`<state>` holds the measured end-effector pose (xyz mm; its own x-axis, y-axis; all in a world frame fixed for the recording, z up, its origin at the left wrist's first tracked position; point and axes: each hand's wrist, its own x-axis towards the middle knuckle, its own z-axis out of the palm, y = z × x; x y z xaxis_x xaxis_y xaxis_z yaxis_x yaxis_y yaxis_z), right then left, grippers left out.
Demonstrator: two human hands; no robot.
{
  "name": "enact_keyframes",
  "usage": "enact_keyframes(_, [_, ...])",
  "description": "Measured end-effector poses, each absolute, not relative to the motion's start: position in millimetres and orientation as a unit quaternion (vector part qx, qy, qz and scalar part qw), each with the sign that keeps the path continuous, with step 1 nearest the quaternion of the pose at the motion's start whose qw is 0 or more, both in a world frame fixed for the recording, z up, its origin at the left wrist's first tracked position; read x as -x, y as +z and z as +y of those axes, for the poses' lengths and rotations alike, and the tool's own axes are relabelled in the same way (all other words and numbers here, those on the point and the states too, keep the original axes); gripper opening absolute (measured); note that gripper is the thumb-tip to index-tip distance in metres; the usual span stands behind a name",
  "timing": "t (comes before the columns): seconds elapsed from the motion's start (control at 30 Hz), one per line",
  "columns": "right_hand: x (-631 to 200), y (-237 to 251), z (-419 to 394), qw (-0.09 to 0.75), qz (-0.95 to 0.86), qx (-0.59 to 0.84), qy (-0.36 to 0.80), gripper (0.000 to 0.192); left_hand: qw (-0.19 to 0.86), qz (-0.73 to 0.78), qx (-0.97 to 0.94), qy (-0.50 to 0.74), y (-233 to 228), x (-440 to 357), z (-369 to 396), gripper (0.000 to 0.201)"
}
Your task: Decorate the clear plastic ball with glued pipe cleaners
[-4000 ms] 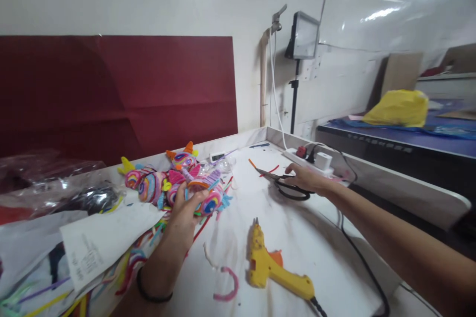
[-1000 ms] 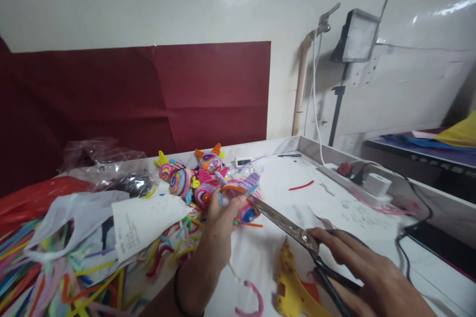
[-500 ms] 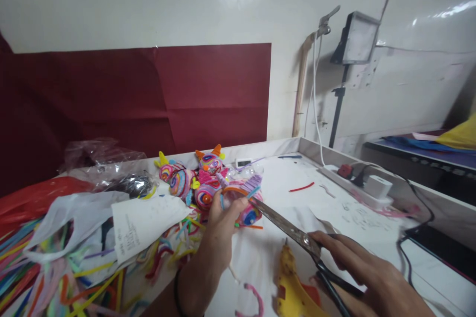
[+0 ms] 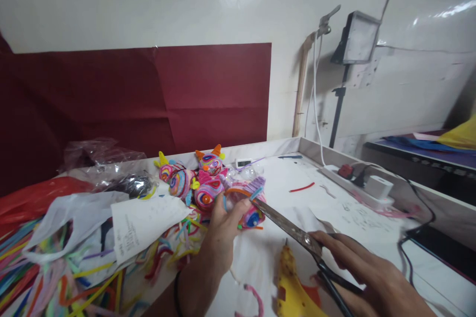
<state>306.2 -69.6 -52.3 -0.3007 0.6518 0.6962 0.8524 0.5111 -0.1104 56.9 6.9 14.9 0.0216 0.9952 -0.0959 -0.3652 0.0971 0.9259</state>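
Observation:
My left hand (image 4: 223, 228) is closed, thumb and fingers pinching a light-blue pipe cleaner (image 4: 256, 193) that is bent with an orange pipe cleaner (image 4: 238, 190) around what looks like a clear round piece. In my right hand (image 4: 366, 262) are long metal scissors (image 4: 286, 228) with black handles; their tip is at the blue pipe cleaner near my left thumb. Whether the blades touch it I cannot tell. Just behind lies a pink and purple coiled pipe-cleaner fish (image 4: 253, 219), partly covered by my left hand. Several similar colourful fish (image 4: 206, 193) sit in a cluster beyond.
A yellow glue gun (image 4: 293, 282) lies in front. Loose pipe cleaners (image 4: 92, 302) and a white plastic bag (image 4: 78, 213) fill the left side. A red pipe cleaner piece (image 4: 302, 187) lies at the right, near a power strip (image 4: 357, 185) with cables.
My left hand and the blue pipe cleaner have shifted slightly to the right. The fish behind has moved a little with them. The scissors stay nearly in place.

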Motion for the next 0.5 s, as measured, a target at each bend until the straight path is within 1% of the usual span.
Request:
enact_keyframes(0.07, [-308, -53, -69, 0.347, -0.797, 0.473, -0.143, 0.046, 0.620, 0.403, -0.376, 0.558, 10, -56, 9, 0.079])
enact_keyframes(0.27, [-311, -51, -67, 0.342, -0.801, 0.463, -0.165, 0.045, 0.616, 0.393, -0.391, 0.559, -3, -51, 13, 0.066])
enact_keyframes(0.5, [-305, -23, -66, 0.362, -0.805, 0.434, -0.182, 0.038, 0.629, 0.390, -0.410, 0.533, 5, -56, 11, 0.061])
